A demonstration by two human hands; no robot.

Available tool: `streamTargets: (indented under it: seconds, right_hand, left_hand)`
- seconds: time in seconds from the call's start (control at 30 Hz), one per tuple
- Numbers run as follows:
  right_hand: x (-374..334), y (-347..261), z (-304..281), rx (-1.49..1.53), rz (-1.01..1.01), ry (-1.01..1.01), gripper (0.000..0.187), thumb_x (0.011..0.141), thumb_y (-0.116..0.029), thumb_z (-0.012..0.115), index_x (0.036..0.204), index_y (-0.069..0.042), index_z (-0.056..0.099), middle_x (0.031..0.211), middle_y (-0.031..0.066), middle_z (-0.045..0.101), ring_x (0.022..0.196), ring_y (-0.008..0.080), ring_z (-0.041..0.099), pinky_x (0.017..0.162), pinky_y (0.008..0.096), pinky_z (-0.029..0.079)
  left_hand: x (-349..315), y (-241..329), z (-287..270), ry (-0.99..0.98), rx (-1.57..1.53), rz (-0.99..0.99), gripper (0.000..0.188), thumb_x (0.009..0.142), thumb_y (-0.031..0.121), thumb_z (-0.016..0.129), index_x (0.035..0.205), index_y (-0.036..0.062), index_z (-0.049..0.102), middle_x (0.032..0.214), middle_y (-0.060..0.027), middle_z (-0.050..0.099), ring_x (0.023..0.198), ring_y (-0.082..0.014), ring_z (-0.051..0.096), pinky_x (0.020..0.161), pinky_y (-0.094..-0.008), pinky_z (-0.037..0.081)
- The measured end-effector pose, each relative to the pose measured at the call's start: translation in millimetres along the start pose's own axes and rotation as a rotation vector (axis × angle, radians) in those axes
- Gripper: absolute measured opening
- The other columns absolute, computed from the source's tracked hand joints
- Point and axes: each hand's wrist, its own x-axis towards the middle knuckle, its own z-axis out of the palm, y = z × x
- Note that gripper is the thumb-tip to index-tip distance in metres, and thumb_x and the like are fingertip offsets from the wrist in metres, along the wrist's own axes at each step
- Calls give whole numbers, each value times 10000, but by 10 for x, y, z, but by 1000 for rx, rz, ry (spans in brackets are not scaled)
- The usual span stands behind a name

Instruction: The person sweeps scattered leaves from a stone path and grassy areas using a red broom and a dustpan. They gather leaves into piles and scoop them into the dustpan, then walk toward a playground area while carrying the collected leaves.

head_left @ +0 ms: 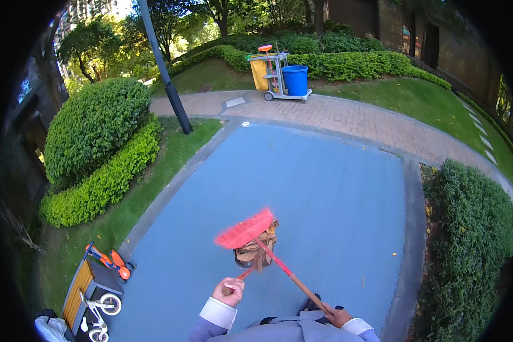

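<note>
My left hand (229, 292) is wrapped round the short handle of a dustpan (244, 263), low in the middle of the view. Brown dry leaves (251, 251) are heaped in the pan, hiding most of it. My right hand (337, 315) grips the wooden stick of a broom (292, 277) near its lower end. The broom's red bristle head (245, 229), slightly blurred, lies across the leaves over the far side of the dustpan. The broom stick slants from lower right up to the left.
Blue paving (313, 176) spreads ahead, with a clipped hedge (467, 239) along the right. A cleaning cart (278, 77) with a blue bucket stands on the brick path. At lower left are a wooden bench (77, 293), an orange scooter (111, 262), a white balance bike (101, 313). A lamp post (168, 74) rises behind.
</note>
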Motion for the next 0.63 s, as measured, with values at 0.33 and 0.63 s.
streamTargets:
  seconds: [0.33,0.63]
  right_hand:
    - [1606,822,-2248,-50,-64,5,508,811,-285,477,1279,-268,278,831,223,575,745,390,557,663,461,438]
    - [3377,1901,-3937,57,153,-169,534,826,-281,472,1305,-257,237,897,209,576,792,356,567,710,408,434]
  left_hand:
    - [2099,-739,1293,10,-25,35,95,695,-41,437,646,9,373,580,-42,397,466,-118,408,388,-208,443]
    - [4850,-994,2392,72,-37,14,73,677,-42,432,655,3,379,613,-74,401,481,-141,416,389,-218,463]
